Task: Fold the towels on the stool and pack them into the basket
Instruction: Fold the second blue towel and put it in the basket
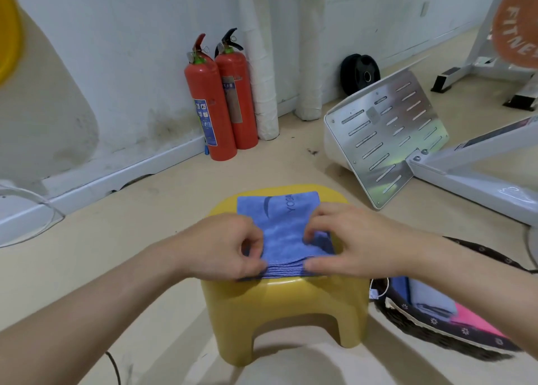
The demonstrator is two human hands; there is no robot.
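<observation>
Yellow stool [279, 303] on the floor, blue towel [286, 224] folded flat on its seat, layered edges along the stool's near side. My left hand [224, 245] is at the towel's left edge, fingers [251, 243] curled and pinching the cloth. My right hand [349, 239] grips the right edge, fingertips bent onto the top layer, thumb against the near edge. The dark basket [436, 329] sits on the floor just right of the stool, with folded blue and pink cloth inside. Two red fire extinguishers [221, 102] stand against the wall beyond the stool.
</observation>
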